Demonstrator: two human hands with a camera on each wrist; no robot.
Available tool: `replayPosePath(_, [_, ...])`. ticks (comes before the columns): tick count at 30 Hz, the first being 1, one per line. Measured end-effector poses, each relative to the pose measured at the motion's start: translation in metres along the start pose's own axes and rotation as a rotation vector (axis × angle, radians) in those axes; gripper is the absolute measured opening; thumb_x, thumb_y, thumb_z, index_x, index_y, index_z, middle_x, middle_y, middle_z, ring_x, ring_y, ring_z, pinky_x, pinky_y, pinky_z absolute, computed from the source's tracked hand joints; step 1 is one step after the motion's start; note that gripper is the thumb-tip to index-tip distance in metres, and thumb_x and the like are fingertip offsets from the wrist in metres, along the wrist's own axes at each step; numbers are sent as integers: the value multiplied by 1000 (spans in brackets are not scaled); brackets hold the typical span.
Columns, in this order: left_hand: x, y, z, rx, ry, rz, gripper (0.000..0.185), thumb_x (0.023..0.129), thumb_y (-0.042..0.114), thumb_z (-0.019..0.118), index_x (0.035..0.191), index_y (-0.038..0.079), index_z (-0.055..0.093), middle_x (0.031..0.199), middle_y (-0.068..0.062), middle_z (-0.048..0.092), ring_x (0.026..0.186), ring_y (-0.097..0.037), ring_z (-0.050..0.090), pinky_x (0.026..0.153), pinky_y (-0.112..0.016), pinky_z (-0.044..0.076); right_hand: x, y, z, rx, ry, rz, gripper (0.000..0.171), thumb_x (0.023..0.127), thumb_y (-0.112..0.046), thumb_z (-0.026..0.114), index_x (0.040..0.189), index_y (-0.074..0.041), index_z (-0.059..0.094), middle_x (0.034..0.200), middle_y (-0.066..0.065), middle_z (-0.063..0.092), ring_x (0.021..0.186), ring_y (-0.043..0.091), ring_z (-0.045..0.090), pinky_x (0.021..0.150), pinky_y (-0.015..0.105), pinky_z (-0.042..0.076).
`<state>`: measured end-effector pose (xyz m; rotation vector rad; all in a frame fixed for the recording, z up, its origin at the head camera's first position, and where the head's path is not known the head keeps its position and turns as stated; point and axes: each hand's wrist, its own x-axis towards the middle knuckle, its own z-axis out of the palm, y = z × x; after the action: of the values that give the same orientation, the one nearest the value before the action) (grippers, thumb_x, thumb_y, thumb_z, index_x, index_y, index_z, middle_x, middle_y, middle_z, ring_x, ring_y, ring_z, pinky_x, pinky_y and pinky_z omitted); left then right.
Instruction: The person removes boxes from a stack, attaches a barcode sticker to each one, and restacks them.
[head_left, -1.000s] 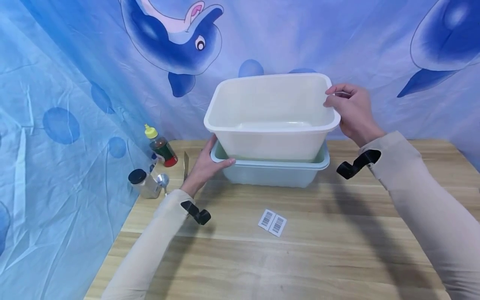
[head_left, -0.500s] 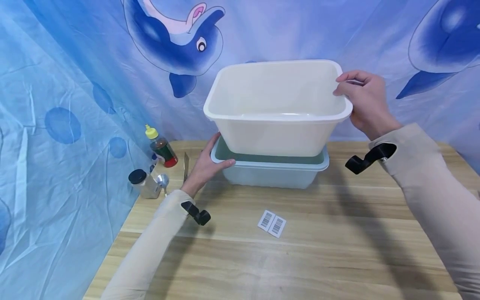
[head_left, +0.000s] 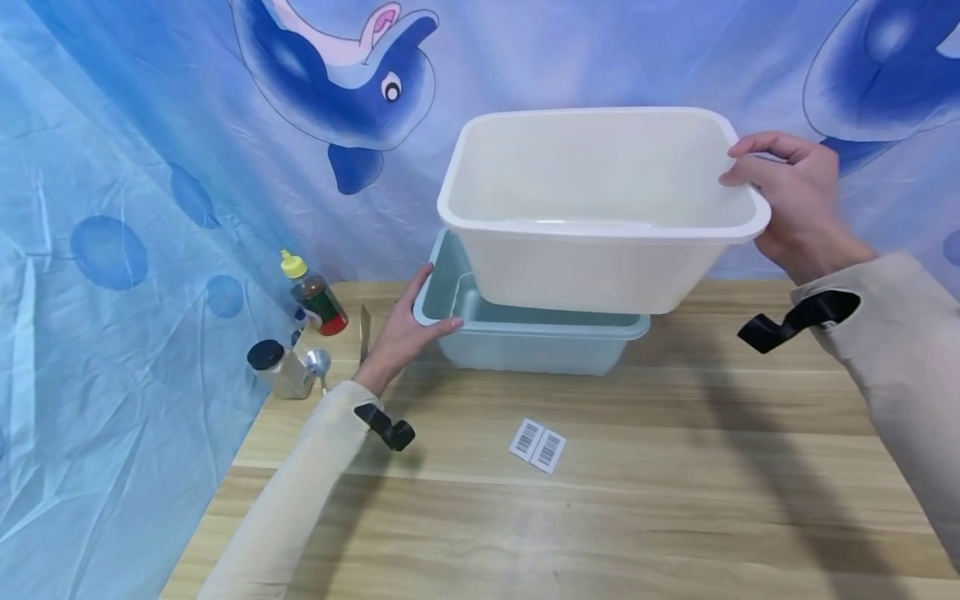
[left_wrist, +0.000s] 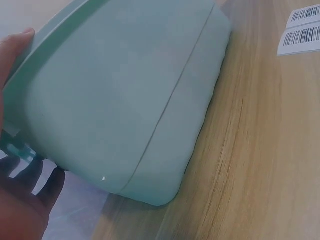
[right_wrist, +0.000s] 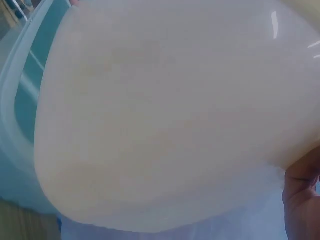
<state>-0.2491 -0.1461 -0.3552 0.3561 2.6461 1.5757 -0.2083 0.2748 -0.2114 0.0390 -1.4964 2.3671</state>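
Note:
A white plastic tub (head_left: pixel 600 217) hangs in the air, lifted out of a pale green tub (head_left: pixel 525 337) that stands on the wooden table (head_left: pixel 600 500). My right hand (head_left: pixel 795 200) grips the white tub's right rim, thumb inside the rim. My left hand (head_left: pixel 401 329) holds the green tub's left end, thumb on its rim. The left wrist view shows the green tub's wall (left_wrist: pixel 125 100) with my thumb (left_wrist: pixel 12 47) on the rim. The right wrist view is filled by the white tub's underside (right_wrist: pixel 165 115), the green tub (right_wrist: pixel 20 125) below it.
Left of the tubs stand a yellow-capped sauce bottle (head_left: pixel 315 296), a black-lidded jar (head_left: pixel 277 367), a spoon (head_left: pixel 318 362) and a knife (head_left: pixel 364 333). Two barcode labels (head_left: pixel 537 444) lie on the table in front. A blue dolphin-print cloth (head_left: pixel 150 167) hangs behind and to the left.
The right hand has raised the white tub up and to the right, clear of the green tub. The left hand has stayed on the green tub's left end.

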Motion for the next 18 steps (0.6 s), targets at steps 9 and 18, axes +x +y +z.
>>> replayPosePath(9, [2, 3, -4, -7, -4, -4, 97, 79, 33, 79, 153, 36, 17, 157, -8, 30, 137, -32, 38, 109, -55, 36, 2, -18, -39, 85, -10, -50, 22, 76, 27, 55, 84, 10, 67, 82, 14, 70, 70, 23, 72, 52, 31, 58])
replayPosePath(18, [5, 5, -7, -29, -11, 8, 98, 77, 35, 80, 153, 37, 18, 155, -7, 32, 134, -31, 41, 107, -53, 39, 5, -31, -79, 72, -31, -140, 23, 83, 25, 47, 85, 12, 65, 90, 14, 68, 74, 23, 73, 54, 30, 58])
